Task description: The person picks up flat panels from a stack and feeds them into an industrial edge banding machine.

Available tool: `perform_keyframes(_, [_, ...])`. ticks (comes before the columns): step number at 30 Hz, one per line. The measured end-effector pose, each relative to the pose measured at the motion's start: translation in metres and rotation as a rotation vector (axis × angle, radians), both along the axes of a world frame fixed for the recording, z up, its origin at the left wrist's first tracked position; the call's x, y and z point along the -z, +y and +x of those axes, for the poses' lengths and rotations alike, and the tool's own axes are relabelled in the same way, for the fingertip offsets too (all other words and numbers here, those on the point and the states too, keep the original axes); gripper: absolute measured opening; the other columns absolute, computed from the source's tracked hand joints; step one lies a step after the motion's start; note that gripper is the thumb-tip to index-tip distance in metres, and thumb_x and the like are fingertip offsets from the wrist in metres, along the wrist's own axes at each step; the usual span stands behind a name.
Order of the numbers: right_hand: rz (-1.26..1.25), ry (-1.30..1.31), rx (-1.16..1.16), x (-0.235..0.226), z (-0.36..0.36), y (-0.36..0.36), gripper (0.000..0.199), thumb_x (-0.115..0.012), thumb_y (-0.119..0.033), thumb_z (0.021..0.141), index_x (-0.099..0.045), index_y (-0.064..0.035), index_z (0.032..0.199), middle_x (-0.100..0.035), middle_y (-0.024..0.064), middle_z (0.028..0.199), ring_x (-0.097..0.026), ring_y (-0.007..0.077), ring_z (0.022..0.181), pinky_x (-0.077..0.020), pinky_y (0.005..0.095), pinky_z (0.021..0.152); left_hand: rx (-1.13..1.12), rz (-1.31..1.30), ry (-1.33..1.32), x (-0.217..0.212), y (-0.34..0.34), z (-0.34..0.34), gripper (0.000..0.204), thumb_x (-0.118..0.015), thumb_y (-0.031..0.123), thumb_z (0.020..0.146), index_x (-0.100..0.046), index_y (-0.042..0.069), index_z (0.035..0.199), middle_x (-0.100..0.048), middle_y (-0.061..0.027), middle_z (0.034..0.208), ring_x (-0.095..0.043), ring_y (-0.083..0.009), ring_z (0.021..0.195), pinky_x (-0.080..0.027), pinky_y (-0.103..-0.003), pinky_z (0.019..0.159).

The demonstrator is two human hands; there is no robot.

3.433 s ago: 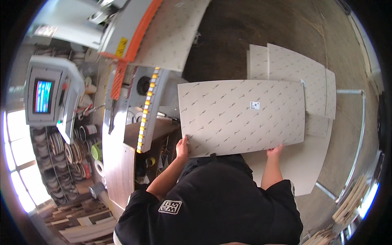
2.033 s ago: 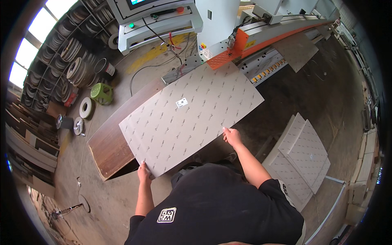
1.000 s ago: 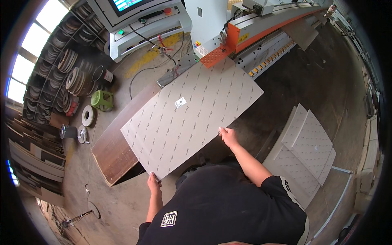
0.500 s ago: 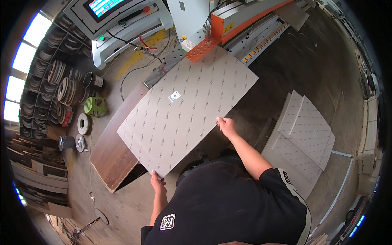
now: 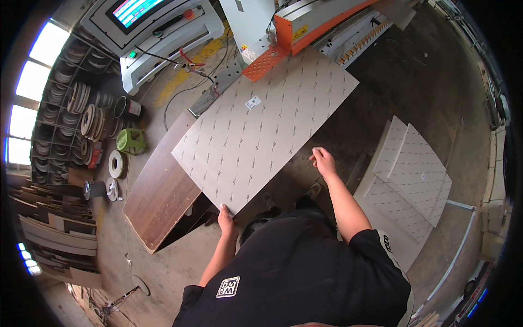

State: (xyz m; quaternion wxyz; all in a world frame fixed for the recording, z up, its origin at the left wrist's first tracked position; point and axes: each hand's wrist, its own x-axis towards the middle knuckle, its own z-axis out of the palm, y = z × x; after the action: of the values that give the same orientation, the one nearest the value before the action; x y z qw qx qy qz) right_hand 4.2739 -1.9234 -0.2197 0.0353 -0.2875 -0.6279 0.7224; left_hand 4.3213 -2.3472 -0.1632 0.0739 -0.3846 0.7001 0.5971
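Observation:
A large light-grey panel (image 5: 261, 128), its protective film patterned with small dark marks and bearing a white label (image 5: 253, 102), lies slanted before me. Its far end reaches under the orange guard plate (image 5: 265, 63) of a machine. At the panel's near corner my left hand (image 5: 226, 219) grips the edge, thumb on top; its other fingers are hidden below. My right hand (image 5: 323, 162) hovers just off the panel's right edge, touching nothing, its fingers loosely bent and slightly apart.
A brown wooden board (image 5: 163, 188) lies partly beneath the panel's left side. Similar grey panels (image 5: 411, 174) are stacked at right. The machine's control console (image 5: 163, 46) stands at far left. A green stool (image 5: 131, 141) and racks of edging rolls (image 5: 79, 98) line the left.
The panel has slid away and to the right, farther along the machine. My left hand has followed with its corner, while my right hand has let go of the edge.

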Motion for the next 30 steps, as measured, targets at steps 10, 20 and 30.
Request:
perform_keyframes(10, [-0.089,-0.405,0.241,0.113,0.166,0.056,0.027,-0.056,-0.027,0.098,-0.067,-0.0016,0.099,-0.069,0.0053,0.075,-0.056,0.0092,0.056,-0.0465,0.0250,0.053,0.107,0.148,-0.077,-0.003,0.071,-0.045,0.044,-0.053,0.056,0.095,-0.058,0.015,0.108,-0.058,0.0010,0.088,-0.053,-0.0145,0.064,-0.038,-0.026,0.049])
perform_keyframes(20, [-0.015,-0.702,0.612,0.207,0.256,0.126,0.039,-0.063,-0.041,0.092,-0.068,-0.0036,0.081,-0.069,0.0047,0.069,-0.062,0.0110,0.058,-0.0487,0.0277,0.057,0.158,0.020,-0.153,0.001,0.139,-0.090,0.044,-0.053,0.052,0.097,-0.055,0.009,0.105,-0.055,-0.0042,0.073,-0.049,-0.0162,0.056,-0.039,-0.027,0.048])
perform_keyframes(30, [0.070,-0.978,0.965,0.274,0.249,0.259,0.127,-0.079,-0.068,0.060,-0.027,0.0100,0.145,-0.059,0.0214,0.128,-0.059,0.0294,0.119,-0.0469,0.0428,0.099,1.164,-0.278,-0.537,-0.012,0.223,-0.027,0.046,-0.052,0.047,0.100,-0.063,0.002,0.100,-0.063,-0.0038,0.077,-0.054,-0.0103,0.066,-0.044,-0.027,0.060])
